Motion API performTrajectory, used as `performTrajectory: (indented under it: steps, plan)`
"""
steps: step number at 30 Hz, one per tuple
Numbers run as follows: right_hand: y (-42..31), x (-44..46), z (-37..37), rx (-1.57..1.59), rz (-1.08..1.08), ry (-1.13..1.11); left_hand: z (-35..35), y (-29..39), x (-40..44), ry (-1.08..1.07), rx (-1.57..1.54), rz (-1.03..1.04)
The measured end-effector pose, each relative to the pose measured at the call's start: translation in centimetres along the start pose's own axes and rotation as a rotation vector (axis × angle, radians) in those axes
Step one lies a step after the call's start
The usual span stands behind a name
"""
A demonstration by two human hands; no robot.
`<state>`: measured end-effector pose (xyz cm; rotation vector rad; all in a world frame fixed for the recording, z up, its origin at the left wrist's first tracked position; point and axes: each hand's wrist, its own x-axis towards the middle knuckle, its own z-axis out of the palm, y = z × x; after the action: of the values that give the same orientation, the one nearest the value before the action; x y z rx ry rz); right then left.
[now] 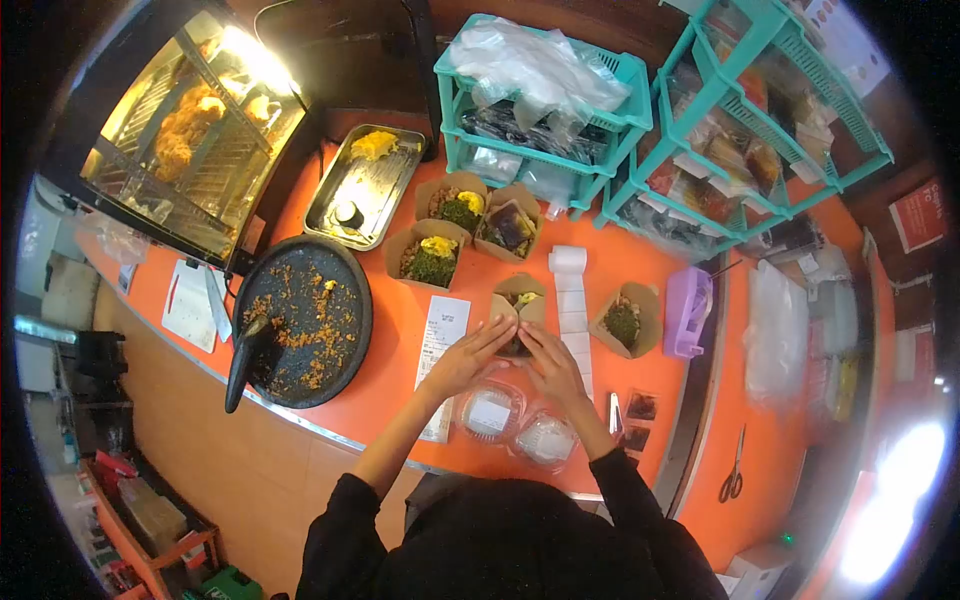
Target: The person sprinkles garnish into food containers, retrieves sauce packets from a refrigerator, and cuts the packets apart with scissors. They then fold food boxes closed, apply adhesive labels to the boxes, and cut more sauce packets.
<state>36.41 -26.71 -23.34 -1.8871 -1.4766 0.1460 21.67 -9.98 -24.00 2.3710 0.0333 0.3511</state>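
Observation:
Both my hands are at a brown paper food box [521,284] in the middle of the orange counter. My left hand [478,352] presses its fingers on the box's near left flap, and my right hand [550,362] does the same on the right flap. The fingertips nearly meet over the opening, where a little yellow and dark food shows. Just below my hands lie two clear plastic containers, one with a label [490,412] and one with white contents [547,440]. A printed receipt [443,325] lies left of my left hand; a paper roll [568,262] unrolls toward my right hand.
Open filled boxes [428,256] stand behind, another box [626,322] at right beside a purple tape dispenser [688,312]. A large stone mortar [345,300] with a pestle [246,365], a metal tray [330,200] and a lit display case [190,130] are left. Teal racks [540,150] stand behind.

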Motion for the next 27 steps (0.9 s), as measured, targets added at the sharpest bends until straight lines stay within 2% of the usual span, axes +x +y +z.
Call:
performTrajectory:
  steps: [1, 2, 3, 4, 6, 7, 9, 10, 11, 12, 13, 17, 20, 22, 23, 24, 25, 26, 27]
  plan:
    - [1.2, -0.1, 1.0, 0.016, -0.069, 0.051, 0.7, -0.5, 0.1, 0.0, 0.003, 0.0]
    - [1.8, -0.1, 1.5, 0.018, -0.072, 0.054, 1.6, -0.8, 0.2, 0.091, -0.071, -0.034]
    - [2.0, 0.1, 1.8, 0.147, 0.045, 0.095, 2.4, -1.1, 0.4, 0.183, -0.146, -0.065]
    - [2.3, 0.3, 2.1, 0.276, 0.161, 0.133, 3.3, -1.4, 0.7, 0.185, -0.143, -0.063]
    - [2.6, 1.3, 2.4, 0.365, 0.244, 0.16, 4.5, -1.2, 1.3, 0.459, -0.532, -0.286]
    - [2.7, 1.7, 2.6, 0.453, 0.328, 0.186, 4.9, -1.3, 1.5, 0.456, -0.532, -0.287]
    - [2.3, 2.6, 1.7, 0.448, 0.364, 0.154, 4.5, -0.8, 2.1, 0.599, -0.744, -0.412]
    - [2.1, 3.0, 1.2, 0.439, 0.396, 0.122, 4.3, -0.5, 2.1, 0.597, -0.744, -0.411]
    - [2.5, 2.8, 1.1, 0.438, 0.395, 0.124, 3.9, 0.0, 2.1, 0.614, -0.571, -0.39]
    - [2.8, 2.3, 0.8, 0.371, 0.284, 0.081, 3.6, 0.3, 2.0, 0.629, -0.398, -0.367]
    - [3.1, 1.9, 0.7, 0.304, 0.176, 0.038, 3.4, 0.2, 1.7, 0.626, -0.398, -0.37]
    - [2.5, -0.1, 0.7, 0.437, 0.27, 0.032, 3.4, -0.4, -0.3, 0.527, -0.443, -0.382]
    - [3.2, 0.4, 1.9, 0.447, 0.223, 0.097, 3.8, -0.9, -0.1, 0.566, -0.538, -0.414]
    - [2.9, 1.1, 2.4, 0.553, 0.466, 0.123, 4.2, -1.2, 0.2, 0.615, -0.614, -0.436]
    - [2.9, 1.2, 2.6, 0.557, 0.462, 0.121, 4.2, -1.1, 0.3, 0.639, -0.653, -0.478]
    - [3.0, 1.2, 2.8, 0.416, 0.397, 0.174, 4.2, -1.0, 0.5, 0.664, -0.693, -0.521]
    - [3.1, 1.3, 2.9, 0.276, 0.329, 0.226, 4.2, -0.9, 0.5, 0.672, -0.689, -0.524]
    - [3.2, 1.4, 3.0, 0.28, 0.324, 0.219, 3.5, -0.2, 0.8, 0.664, -0.582, -0.583]
    - [3.3, 1.5, 3.1, 0.311, 0.399, 0.216, 2.9, 0.6, 1.2, 0.657, -0.474, -0.643]
